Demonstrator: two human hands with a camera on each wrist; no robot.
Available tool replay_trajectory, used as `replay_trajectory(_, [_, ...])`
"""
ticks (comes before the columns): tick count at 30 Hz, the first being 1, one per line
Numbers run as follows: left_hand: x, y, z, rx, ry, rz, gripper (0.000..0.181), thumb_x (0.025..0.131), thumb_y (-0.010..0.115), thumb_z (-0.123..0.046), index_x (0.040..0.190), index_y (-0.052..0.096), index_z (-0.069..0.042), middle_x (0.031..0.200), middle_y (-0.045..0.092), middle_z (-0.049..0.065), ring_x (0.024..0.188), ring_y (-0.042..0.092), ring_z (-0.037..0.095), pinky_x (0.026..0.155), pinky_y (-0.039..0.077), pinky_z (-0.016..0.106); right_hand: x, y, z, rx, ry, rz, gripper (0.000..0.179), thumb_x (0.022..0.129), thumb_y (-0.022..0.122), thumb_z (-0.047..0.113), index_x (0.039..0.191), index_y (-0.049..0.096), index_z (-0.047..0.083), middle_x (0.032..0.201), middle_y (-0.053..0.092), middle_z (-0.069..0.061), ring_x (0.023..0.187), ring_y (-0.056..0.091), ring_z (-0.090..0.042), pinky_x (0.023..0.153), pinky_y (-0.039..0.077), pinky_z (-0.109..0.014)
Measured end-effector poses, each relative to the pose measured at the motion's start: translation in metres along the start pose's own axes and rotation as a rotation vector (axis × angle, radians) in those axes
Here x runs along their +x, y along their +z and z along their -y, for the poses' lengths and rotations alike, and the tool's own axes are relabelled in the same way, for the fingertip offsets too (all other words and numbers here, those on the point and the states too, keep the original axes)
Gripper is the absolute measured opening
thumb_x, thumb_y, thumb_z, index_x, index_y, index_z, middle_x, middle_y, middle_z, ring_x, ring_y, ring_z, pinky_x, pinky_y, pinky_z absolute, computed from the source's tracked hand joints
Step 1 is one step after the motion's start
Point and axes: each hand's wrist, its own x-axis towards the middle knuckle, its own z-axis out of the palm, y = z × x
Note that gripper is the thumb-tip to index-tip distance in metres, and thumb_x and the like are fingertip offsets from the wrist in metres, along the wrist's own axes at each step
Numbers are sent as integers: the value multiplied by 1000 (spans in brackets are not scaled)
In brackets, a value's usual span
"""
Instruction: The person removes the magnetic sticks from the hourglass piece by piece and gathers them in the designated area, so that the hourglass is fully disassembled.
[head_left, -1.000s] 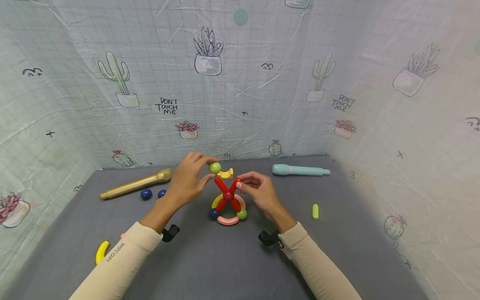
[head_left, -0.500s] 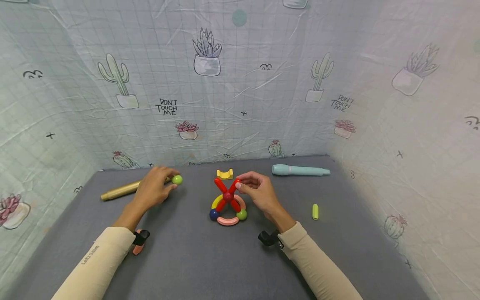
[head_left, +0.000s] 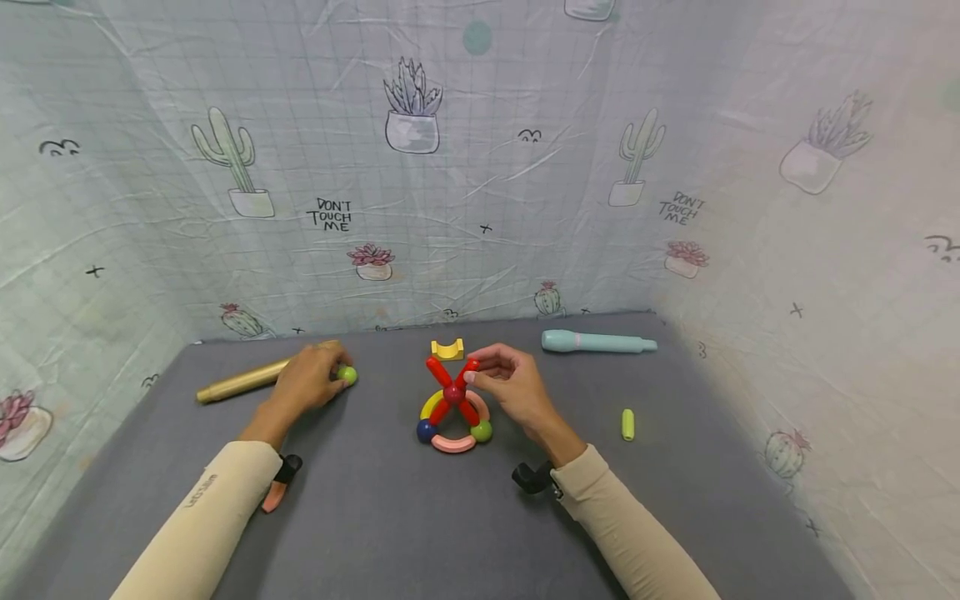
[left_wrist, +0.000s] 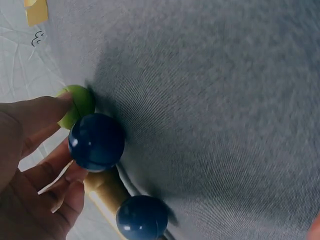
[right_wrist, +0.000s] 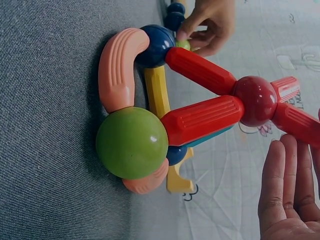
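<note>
At the left rear of the table, my left hand (head_left: pixel 309 379) pinches a green ball (head_left: pixel 347 375) between thumb and fingers, low over the cloth. A dark blue ball (left_wrist: pixel 96 142) sits right at those fingers in the left wrist view, and a second blue ball (left_wrist: pixel 142 217) lies beside it. My right hand (head_left: pixel 513 383) pinches the upper right red rod (head_left: pixel 471 367) of a magnetic-looking construction. Its red rods meet at a red ball (head_left: pixel 453 394) above a ring of curved pieces, with a blue ball (head_left: pixel 427 430) and a green ball (head_left: pixel 482 431) at the front.
Behind the construction lies a yellow notched block (head_left: pixel 447 351). A gold microphone-shaped stick (head_left: pixel 243 382) lies at left rear, a teal one (head_left: pixel 592 342) at right rear. A light green rod (head_left: pixel 627 425) is on the right; a curved pink piece (head_left: pixel 274 497) lies under the left wrist.
My left hand has carried the green ball from above the construction leftward, then lowered it towards the table beside the gold stick. The right hand has stayed at the red rod.
</note>
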Motion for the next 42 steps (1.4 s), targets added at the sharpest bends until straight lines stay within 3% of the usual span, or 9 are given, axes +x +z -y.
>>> replay_trajectory(6, [-3, 3, -6, 26, -4, -45, 34, 93, 83, -18, 124, 73, -7, 108, 74, 17, 101, 62, 39, 83, 53, 55, 0, 2, 1, -5, -5, 0, 24, 97, 78, 6, 120, 75, 9, 117, 74, -19, 101, 70, -30, 87, 58, -24])
replay_trajectory(10, [-8, 0, -21, 0, 37, -109, 36, 93, 84, -21, 125, 74, -7, 114, 74, 19, 112, 61, 44, 96, 49, 61, -1, 3, 2, -7, 1, 0, 25, 96, 79, 8, 121, 74, 9, 116, 74, -18, 101, 70, -29, 88, 58, -25])
replay_trajectory(14, [-14, 1, -46, -103, 88, -131, 37, 93, 83, -23, 126, 74, -8, 114, 76, 18, 117, 61, 44, 107, 44, 62, -1, 4, 2, -7, 7, 0, 26, 96, 80, 10, 121, 74, 10, 116, 75, -16, 101, 71, -27, 89, 58, -25])
replay_trajectory(20, [-21, 10, -87, -295, 97, -93, 40, 92, 85, -27, 128, 73, -14, 117, 77, 10, 108, 62, 32, 90, 50, 50, -1, 5, 1, -24, 0, 8, 27, 96, 80, 13, 122, 75, 11, 116, 75, -14, 102, 71, -24, 90, 58, -25])
replay_trajectory(27, [-22, 25, -121, -597, 93, -41, 43, 92, 85, -31, 128, 70, -13, 116, 76, 8, 109, 66, 33, 88, 53, 47, -1, 7, -2, -45, -8, 22, 24, 99, 78, 15, 122, 75, 12, 116, 76, -11, 102, 71, -22, 91, 57, -26])
replay_trajectory(34, [-14, 41, -139, -827, 40, -23, 36, 93, 85, -26, 122, 71, -10, 113, 75, 13, 104, 67, 30, 92, 54, 43, -2, 7, -4, -56, -10, 19, 23, 100, 76, 15, 122, 74, 9, 114, 76, -13, 101, 71, -24, 90, 57, -27])
replay_trajectory(38, [-9, 49, -141, -843, 23, -28, 34, 93, 85, -23, 120, 72, -7, 107, 73, 13, 97, 65, 23, 83, 54, 34, -3, 7, -3, -53, -8, 19, 24, 100, 75, 15, 123, 74, 7, 115, 76, -14, 102, 72, -28, 90, 57, -27])
replay_trajectory(42, [-8, 51, -143, -841, 18, -24, 33, 94, 84, -22, 120, 72, -6, 106, 74, 13, 95, 64, 20, 79, 53, 30, -1, 7, -4, -12, 10, 10, 21, 103, 71, 14, 123, 72, 6, 114, 76, -16, 105, 72, -41, 94, 61, -37])
